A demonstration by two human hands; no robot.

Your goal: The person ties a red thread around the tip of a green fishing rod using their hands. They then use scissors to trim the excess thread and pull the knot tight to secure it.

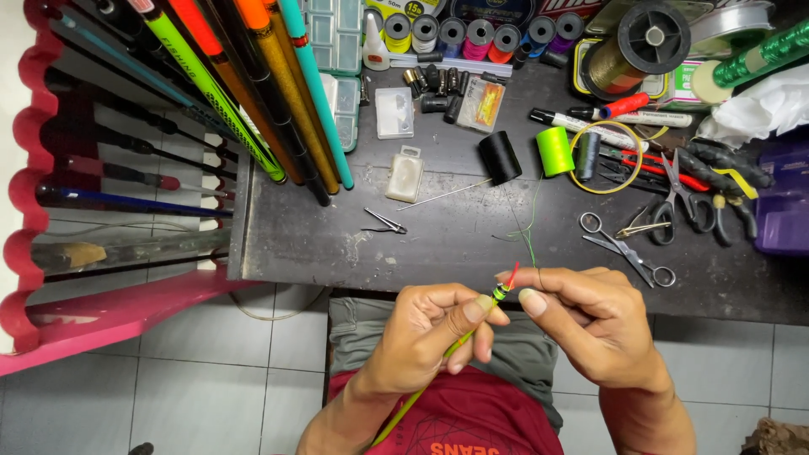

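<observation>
A fishing-tackle repair workshop. A dark table [421, 244] holds thread spools [480, 34] along the top of the frame, scissors [628, 248] and pliers [725, 181] at right; fishing rods [253, 93] lean in a pink rack [34, 168] at upper left.

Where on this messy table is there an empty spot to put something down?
The biggest bare patch of the dark table lies along its near edge, between the small metal clip and the silver scissors. A smaller one sits left of the clip, below the fishing rods. The back row of thread spools and the right-hand tool pile are crowded.
</observation>
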